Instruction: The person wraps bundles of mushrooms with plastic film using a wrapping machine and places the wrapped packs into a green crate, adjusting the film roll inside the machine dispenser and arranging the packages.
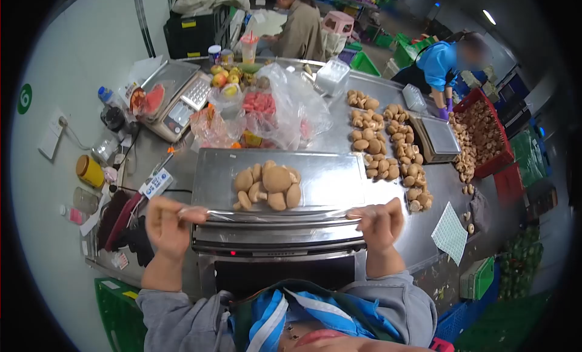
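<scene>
Left hand (168, 228): you pinched one end of the film (279, 217).
Right hand (382, 225): pinched the other.
Nearest mushrooms (277, 180): lay ahead, between your hands.
Film: seemingly mid-stretch; next likely needed even tension.

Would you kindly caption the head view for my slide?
Left hand and right hand hold clear film near clustered mushrooms.
</scene>
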Demonstrator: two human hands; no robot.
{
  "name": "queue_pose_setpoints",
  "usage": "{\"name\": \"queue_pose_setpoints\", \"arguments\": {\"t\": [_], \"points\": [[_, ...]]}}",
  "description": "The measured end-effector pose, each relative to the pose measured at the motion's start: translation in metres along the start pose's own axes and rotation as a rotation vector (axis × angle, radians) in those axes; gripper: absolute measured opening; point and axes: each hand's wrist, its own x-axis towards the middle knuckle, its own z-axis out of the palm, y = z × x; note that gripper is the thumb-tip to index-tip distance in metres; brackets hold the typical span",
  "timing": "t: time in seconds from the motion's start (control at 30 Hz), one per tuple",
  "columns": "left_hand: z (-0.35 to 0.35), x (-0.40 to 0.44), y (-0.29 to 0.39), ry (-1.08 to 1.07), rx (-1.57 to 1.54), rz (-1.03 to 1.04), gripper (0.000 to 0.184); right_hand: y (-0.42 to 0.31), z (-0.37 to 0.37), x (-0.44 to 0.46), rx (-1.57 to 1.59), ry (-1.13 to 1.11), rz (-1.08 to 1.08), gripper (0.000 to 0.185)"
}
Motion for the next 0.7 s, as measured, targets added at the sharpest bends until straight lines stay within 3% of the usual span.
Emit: {"name": "queue_pose_setpoints", "arguments": {"t": [0.03, 0.07, 0.17, 0.23, 0.27, 0.3, 0.33, 0.37, 0.43, 0.47, 0.53, 0.57, 0.6, 0.63, 0.7], "points": [[0.001, -0.006, 0.007, -0.051, -0.09, 0.162, 0.015, -0.005, 0.01, 0.001, 0.045, -0.031, -0.138, 0.011], [0.0, 0.001, 0.001, 0.02, -0.06, 0.156, 0.015, -0.007, 0.016, 0.018, -0.027, 0.007, -0.163, 0.004], [-0.002, 0.074, -0.075, 0.24, 0.225, 0.125, 0.018, 0.072, 0.009, 0.092, -0.181, 0.153, 0.016, 0.013], [0.002, 0.09, -0.115, 0.081, 0.683, -0.066, 0.017, 0.16, -0.015, 0.116, -0.155, 0.082, 0.156, 0.009], [-0.005, 0.091, -0.14, 0.014, 0.94, -0.205, 0.018, 0.193, -0.029, 0.105, -0.465, -0.016, 0.233, 0.011], [-0.029, 0.08, -0.192, -0.144, 0.855, -0.281, 0.019, 0.215, -0.037, 0.098, -0.776, -0.108, 0.302, 0.013], [-0.047, 0.065, -0.228, -0.304, 0.771, -0.355, 0.021, 0.225, -0.032, 0.082, -0.845, -0.229, 0.345, 0.018], [-0.036, 0.049, -0.222, -0.39, 0.977, -0.083, 0.023, 0.229, -0.029, 0.063, -0.913, -0.35, 0.398, 0.023], [-0.04, 0.042, -0.209, -0.515, 1.011, -0.008, 0.028, 0.23, -0.037, 0.047, -1.152, -0.55, -0.302, 0.03], [-0.043, 0.037, -0.201, -0.569, 1.034, 0.013, 0.029, 0.22, -0.035, 0.038, -1.166, -0.538, -0.288, 0.03], [-0.047, 0.028, -0.175, -0.683, 0.935, -0.227, 0.026, 0.196, -0.032, 0.026, -0.844, -0.542, 0.225, 0.031], [-0.054, 0.018, -0.173, -0.696, 0.72, -0.362, 0.026, 0.183, -0.029, 0.016, -0.786, -0.504, 0.478, 0.032], [-0.056, 0.005, -0.161, -0.633, 0.627, -0.559, 0.026, 0.175, -0.028, 0.002, -0.618, -0.417, 0.544, 0.032], [-0.064, -0.009, -0.161, -0.614, 0.694, -0.419, 0.026, 0.173, -0.03, -0.012, -0.572, -0.403, 0.565, 0.033], [-0.059, -0.014, -0.131, -0.738, 0.766, -0.418, 0.025, 0.152, -0.036, -0.023, -0.557, -0.447, 0.65, 0.04]]}}
